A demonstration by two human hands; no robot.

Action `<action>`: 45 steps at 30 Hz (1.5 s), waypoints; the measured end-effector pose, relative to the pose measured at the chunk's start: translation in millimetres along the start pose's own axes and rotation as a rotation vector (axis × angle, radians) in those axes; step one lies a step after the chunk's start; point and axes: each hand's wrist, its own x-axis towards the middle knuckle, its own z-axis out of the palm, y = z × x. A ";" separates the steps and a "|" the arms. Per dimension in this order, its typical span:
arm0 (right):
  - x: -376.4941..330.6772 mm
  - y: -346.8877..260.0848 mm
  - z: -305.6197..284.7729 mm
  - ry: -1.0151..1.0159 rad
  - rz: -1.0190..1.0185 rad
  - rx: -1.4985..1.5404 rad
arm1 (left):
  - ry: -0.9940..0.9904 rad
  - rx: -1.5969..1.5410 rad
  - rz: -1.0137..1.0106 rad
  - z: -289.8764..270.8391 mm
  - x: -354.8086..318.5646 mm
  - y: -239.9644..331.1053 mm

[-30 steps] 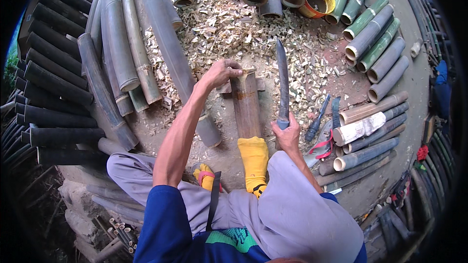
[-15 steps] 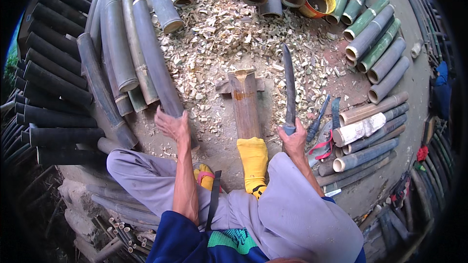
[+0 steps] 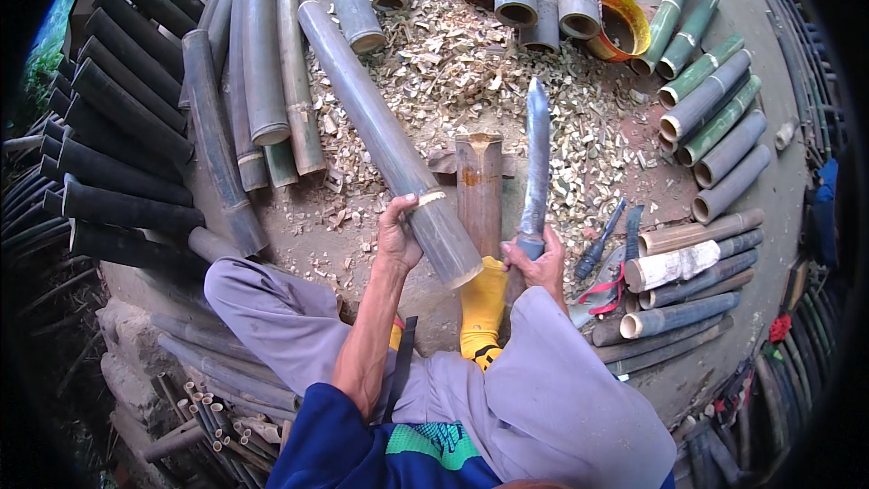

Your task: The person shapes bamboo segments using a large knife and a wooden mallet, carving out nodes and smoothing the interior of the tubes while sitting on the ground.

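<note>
My left hand (image 3: 399, 234) grips a long grey bamboo pole (image 3: 380, 131) near its lower end. The pole slants from the upper left down toward my yellow-socked foot (image 3: 483, 299). In my right hand (image 3: 538, 264) is the handle of a machete (image 3: 536, 154), its broad blade pointing away from me. Between the pole and the blade lies a brown bamboo post (image 3: 480, 190) with a notched far end, resting by a small wooden crosspiece (image 3: 442, 162). The pole's lower end overlaps the post's near part and the sock in view; whether they touch I cannot tell.
Pale wood chips (image 3: 434, 54) cover the ground ahead. Grey bamboo lengths (image 3: 264, 63) lie at the left, with green ones (image 3: 674, 18) at the far right. A yellow-rimmed bucket (image 3: 625, 27) stands among them. Beside my right knee are a dark-handled tool (image 3: 593, 249) and a sandal (image 3: 602, 294).
My left hand has closed on the bamboo pole, lifting it and swinging its near end to the right. The machete has turned so that its blade shows broadside.
</note>
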 end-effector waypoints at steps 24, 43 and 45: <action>-25.7 -18.7 25.6 -0.023 0.346 0.436 | -0.287 -0.220 0.078 23.4 -13.0 23.9; -15.3 -68.3 19.2 -0.157 0.184 0.366 | -0.234 0.662 0.570 80.0 -20.6 119.4; -7.3 -64.1 20.6 -0.116 0.076 0.270 | -0.231 0.567 0.693 96.5 -18.5 113.2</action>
